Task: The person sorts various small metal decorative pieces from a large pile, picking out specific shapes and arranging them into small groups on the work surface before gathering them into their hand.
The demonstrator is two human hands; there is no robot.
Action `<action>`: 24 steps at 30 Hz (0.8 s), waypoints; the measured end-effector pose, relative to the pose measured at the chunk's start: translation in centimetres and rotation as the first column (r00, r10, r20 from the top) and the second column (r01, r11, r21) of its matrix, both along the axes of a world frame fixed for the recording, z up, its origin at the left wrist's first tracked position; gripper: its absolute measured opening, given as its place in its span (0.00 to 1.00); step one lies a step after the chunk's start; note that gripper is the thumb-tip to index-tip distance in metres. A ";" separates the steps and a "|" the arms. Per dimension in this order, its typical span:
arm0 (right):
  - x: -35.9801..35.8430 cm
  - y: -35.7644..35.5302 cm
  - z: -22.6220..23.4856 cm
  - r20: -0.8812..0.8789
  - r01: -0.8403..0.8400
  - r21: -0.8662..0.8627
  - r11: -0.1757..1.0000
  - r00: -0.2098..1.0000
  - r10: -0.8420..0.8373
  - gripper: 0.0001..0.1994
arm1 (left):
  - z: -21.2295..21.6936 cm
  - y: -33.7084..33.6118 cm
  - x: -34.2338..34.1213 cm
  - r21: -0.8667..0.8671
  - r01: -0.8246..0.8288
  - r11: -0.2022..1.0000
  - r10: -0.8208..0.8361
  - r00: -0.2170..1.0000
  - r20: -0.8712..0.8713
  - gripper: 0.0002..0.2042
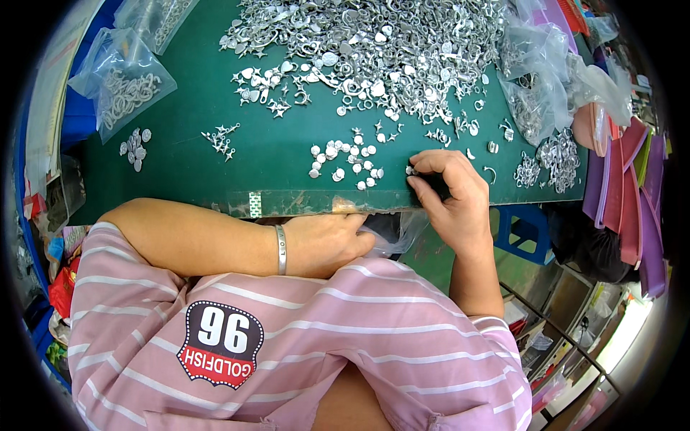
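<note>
My right hand is over the table's near edge, thumb and forefinger pinched on a small silver charm. A loose cluster of round silver charms lies just left of those fingertips. My left hand, with a metal bangle at its wrist, is closed at the table edge on a clear plastic bag that hangs below the edge. Its fingers are partly hidden. Beyond both hands spreads a large heap of mixed silver charms on the green tabletop.
Small groups of star-shaped charms and flat discs lie at left, near a bag of rings. On the right are piles of metal pieces and filled clear bags. A blue stool stands below the table.
</note>
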State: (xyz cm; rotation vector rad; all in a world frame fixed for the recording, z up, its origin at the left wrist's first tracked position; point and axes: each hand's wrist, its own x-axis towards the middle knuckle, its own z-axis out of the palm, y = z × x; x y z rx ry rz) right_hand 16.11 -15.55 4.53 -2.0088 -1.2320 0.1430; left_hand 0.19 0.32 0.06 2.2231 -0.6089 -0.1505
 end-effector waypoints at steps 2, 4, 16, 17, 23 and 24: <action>0.2 0.3 0.1 0.057 -0.045 0.016 0.999 0.997 0.044 0.11 | -0.4 -0.1 -0.2 -0.011 -0.027 1.000 0.028 0.999 0.036 0.09; 0.4 0.2 0.0 0.055 -0.084 -0.002 0.996 0.995 0.084 0.11 | -0.1 -0.1 -0.1 0.012 -0.011 1.000 0.011 1.000 0.000 0.09; 1.4 1.2 2.1 0.047 -0.180 -0.233 0.956 0.979 0.196 0.09 | -0.2 -0.1 -0.2 0.015 0.014 1.000 -0.014 1.000 0.010 0.10; 1.4 1.1 2.1 0.065 -0.190 -0.220 0.957 0.976 0.209 0.09 | -0.2 -0.2 -0.4 -0.003 0.020 1.000 -0.020 0.999 -0.035 0.10; 1.2 0.5 2.5 0.243 -0.156 -0.260 0.953 0.945 0.221 0.09 | 0.1 0.0 -0.1 -0.006 0.034 0.999 -0.034 0.999 -0.042 0.11; 1.4 0.5 2.6 0.214 -0.165 -0.270 0.949 0.950 0.226 0.08 | 0.1 0.1 -0.2 -0.010 0.038 0.999 -0.038 0.998 -0.042 0.11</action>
